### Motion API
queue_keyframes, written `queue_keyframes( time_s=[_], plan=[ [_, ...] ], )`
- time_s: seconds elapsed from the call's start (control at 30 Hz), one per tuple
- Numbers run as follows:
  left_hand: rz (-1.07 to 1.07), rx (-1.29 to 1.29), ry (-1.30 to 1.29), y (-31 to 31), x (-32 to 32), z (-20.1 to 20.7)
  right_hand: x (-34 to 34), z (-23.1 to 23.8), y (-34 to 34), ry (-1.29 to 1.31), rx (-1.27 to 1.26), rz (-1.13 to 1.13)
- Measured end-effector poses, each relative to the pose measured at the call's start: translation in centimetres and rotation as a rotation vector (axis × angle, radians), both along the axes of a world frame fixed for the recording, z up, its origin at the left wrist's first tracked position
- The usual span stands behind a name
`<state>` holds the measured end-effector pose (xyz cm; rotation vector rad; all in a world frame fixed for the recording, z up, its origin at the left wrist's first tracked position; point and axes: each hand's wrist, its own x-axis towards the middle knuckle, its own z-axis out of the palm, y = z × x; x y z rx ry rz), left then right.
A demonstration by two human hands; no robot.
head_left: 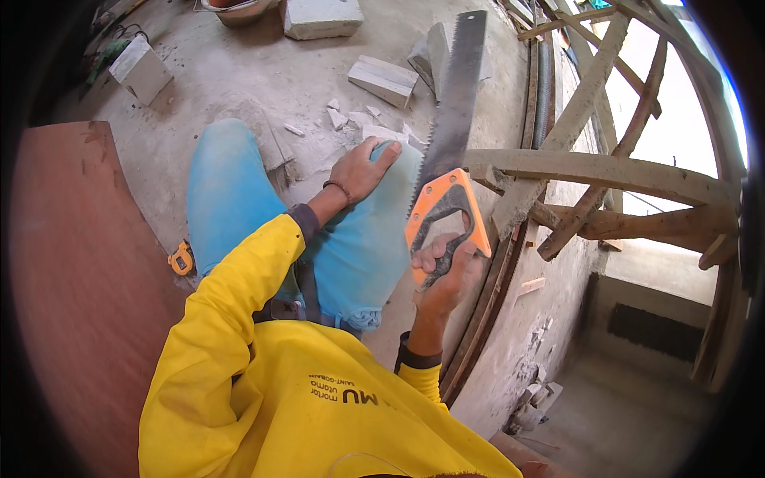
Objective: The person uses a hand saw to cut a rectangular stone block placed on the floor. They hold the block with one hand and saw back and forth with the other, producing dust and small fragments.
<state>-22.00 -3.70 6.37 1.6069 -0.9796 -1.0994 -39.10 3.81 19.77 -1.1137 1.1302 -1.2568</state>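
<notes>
My right hand (448, 269) is closed round the orange and black handle of a handsaw (456, 107). The saw's dark toothed blade points up and away, its teeth toward my left. Resting on my bent right knee (402, 179) is my left hand (360, 171), with nothing in it and its fingers laid over the blue trousers. Just beyond that knee, broken white chips (339, 118) lie on the floor beside a pale block (383, 81). Another block (432, 57) leans behind the saw blade.
Wooden scaffold poles (598, 166) cross at the right, beside a floor edge with a lower level below. A reddish-brown board (88, 295) lies at left, near an orange tape measure (182, 259). More blocks (323, 17) and a bucket (239, 9) stand farther off.
</notes>
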Motion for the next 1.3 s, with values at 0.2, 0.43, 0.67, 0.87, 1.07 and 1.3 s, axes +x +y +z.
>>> queue_keyframes(
  time_s=[0.2, 0.43, 0.67, 0.87, 1.07, 1.3],
  plan=[
    [0.027, -0.03, -0.011, 0.0, -0.3, 0.0, 0.0, 0.2, -2.3, -0.032, -0.064, -0.016],
    [0.066, -0.055, -0.048, -0.2, -0.9, -1.6, 2.4, -0.7, -5.0, -0.018, -0.059, 0.023],
    [0.034, -0.038, -0.03, 0.0, -0.5, -1.0, 2.6, -0.8, -5.8, -0.042, -0.023, 0.031],
    [0.019, -0.037, -0.032, -0.3, -0.5, -1.4, 3.2, -0.8, -6.3, -0.011, -0.025, 0.032],
    [0.056, -0.055, -0.041, -0.2, -0.7, -1.4, 3.0, -0.3, -6.0, 0.022, -0.001, 0.035],
    [0.065, -0.06, -0.055, -0.1, -0.6, -0.8, 2.2, -0.5, -4.6, 0.077, 0.012, 0.03]
  ],
)
